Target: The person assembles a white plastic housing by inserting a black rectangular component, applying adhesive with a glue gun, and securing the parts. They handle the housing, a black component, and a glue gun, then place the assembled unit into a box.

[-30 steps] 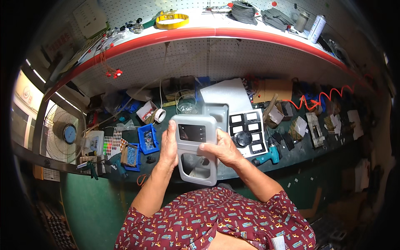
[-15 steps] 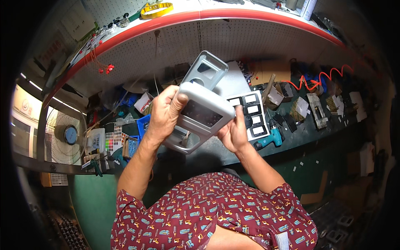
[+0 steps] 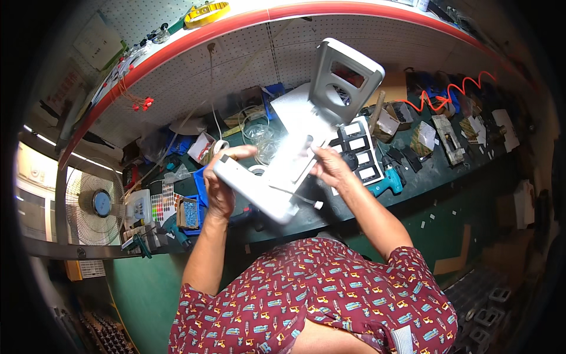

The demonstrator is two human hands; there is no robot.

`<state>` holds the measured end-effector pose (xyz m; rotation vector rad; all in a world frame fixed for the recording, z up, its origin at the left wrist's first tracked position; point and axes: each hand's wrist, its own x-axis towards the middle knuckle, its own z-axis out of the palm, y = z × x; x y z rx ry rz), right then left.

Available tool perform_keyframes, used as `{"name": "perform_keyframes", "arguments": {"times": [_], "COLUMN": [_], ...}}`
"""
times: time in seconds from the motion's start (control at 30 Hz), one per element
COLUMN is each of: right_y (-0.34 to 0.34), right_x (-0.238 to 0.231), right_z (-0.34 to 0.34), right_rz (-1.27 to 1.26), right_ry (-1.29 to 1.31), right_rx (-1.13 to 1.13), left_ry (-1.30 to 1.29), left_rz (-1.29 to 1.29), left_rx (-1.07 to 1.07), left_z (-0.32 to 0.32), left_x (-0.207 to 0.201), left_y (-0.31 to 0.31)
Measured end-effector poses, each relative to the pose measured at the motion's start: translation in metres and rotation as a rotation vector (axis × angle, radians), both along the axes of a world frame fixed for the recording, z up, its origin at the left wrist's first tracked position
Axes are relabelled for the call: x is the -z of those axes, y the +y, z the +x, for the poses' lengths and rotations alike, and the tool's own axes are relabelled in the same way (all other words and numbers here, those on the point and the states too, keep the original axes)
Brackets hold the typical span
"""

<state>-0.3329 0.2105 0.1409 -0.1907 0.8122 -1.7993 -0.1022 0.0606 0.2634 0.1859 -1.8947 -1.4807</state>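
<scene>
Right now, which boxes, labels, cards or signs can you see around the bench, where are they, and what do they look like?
Small carton: behind the left hand, white with red.
Colour chart card: left on the bench, rows of coloured squares.
Cardboard box: right of the white casing, brown, open.
Wall sign: upper left pegboard, pale rectangle.

Short-sleeved dark red shirt [image 3: 306,301] with a small multicoloured print, bare forearms, no gloves on the hands

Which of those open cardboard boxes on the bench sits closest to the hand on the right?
The open brown box just right of the raised white casing, behind the black tray of white squares. It lies nearest the right hand; the other boxes sit farther right.
</scene>
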Motion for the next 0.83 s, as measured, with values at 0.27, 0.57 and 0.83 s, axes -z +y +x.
{"name": "perform_keyframes", "arguments": {"times": [0.27,0.57,0.83], "right_y": [0.036,0.056,0.067], "right_x": [0.036,0.101,0.123], "right_z": [-0.029,-0.003,0.009], "right_rz": [0.244,0.514,0.574], "right_ry": [0.487,1.403,1.300], "right_rx": [0.426,0.522,0.476], "left_ry": [-0.138,-0.529,-0.753], "left_rz": [0.904,0.969,0.591], "left_rx": [-0.033,-0.180,-0.139], "left_z": [0.035,0.029,0.028], "left_x": [0.159,0.320,0.345], "left_y": [0.009,0.014,0.031]}}
